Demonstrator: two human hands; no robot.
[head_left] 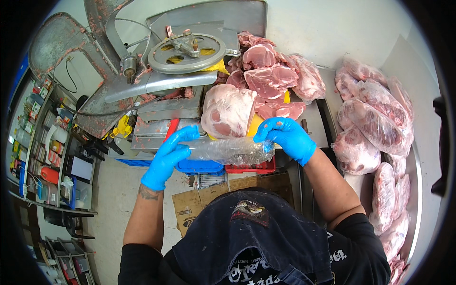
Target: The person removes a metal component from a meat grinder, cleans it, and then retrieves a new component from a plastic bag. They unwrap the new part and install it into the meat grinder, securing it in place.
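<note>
A roll of clear plastic (228,150), film or bags, lies sideways across the front of my body. My left hand (166,159), in a blue glove, grips its left end. The blue-gloved fingers of my right hand (287,140) pinch the plastic at the right end, where it looks crumpled. Just beyond the roll, a large fat-covered piece of meat (225,107) rests on the work surface. Behind and to the right of it are several cut slabs of meat (270,81), piled up with bits of yellow showing between them.
An opened meat bandsaw with a bare wheel (166,61) and meat scraps stands at the far left. Plastic-wrapped meat pieces (375,114) fill the right-hand counter. Below the roll are a blue crate (199,166), a red crate (251,167) and flattened cardboard (187,202). Crowded shelves (47,147) line the left.
</note>
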